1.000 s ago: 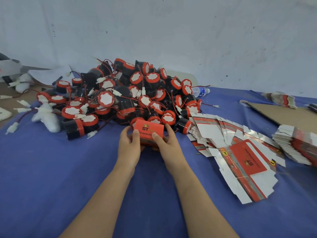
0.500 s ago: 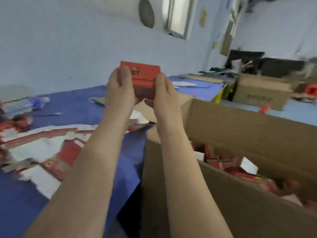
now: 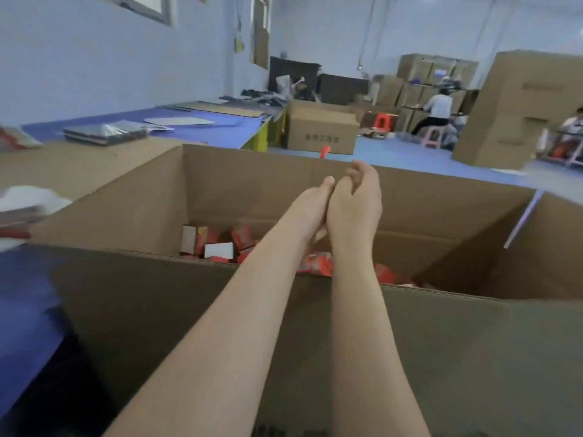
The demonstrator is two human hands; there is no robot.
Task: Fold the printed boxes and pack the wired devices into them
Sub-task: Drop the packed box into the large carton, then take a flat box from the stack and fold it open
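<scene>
Where both forearms reach out over the big brown corrugated carton (image 3: 252,184), the left hand (image 3: 310,209) and right hand (image 3: 353,203) hang side by side and touching above its open mouth. Each grip is slack and holds nothing: the right fingers (image 3: 362,171) are loosely curled apart, while most of the left fingers are hidden behind the right hand. Down at seven o'clock from the hands, on the carton's floor, lies a loose scatter of small red-and-white printed boxes (image 3: 217,244), closed up and apparently packed; they cover only part of the bottom, so the carton looks far from full. At nine o'clock, a blurred stack of flat red-and-white box blanks (image 3: 19,209) waits on the blue-covered worktop (image 3: 25,294), unfolded. No wired devices show here. By this view the task is partway through, with more folding and packing to do.
</scene>
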